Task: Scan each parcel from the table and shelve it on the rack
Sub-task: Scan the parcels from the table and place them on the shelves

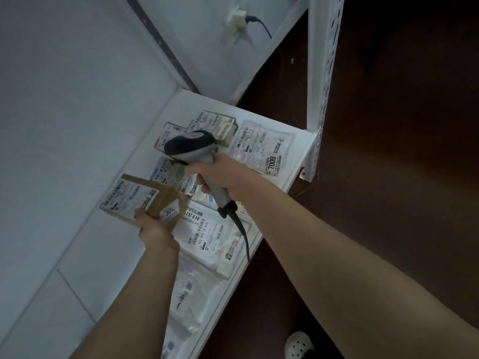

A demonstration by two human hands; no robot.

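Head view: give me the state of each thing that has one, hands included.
Left hand: closed on the cardboard box, holding it over the shelf.
Cardboard box: closed, label up, tilted, held.
Right hand: gripping the scanner handle.
Scanner: held, head aimed over the shelved parcels, cable attached.
Shelf: loaded with labelled parcels lying flat.
Poly bag marked 7009: lying flat, label up.
Wall socket: plug inserted.

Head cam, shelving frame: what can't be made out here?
- Label text on the cardboard parcel in the left hand: blurred, too small.
- Parcel under the scanner: covered by the scanner and right hand.
- Scanner cable: far end lost below the shelf edge.
- Table: out of frame.
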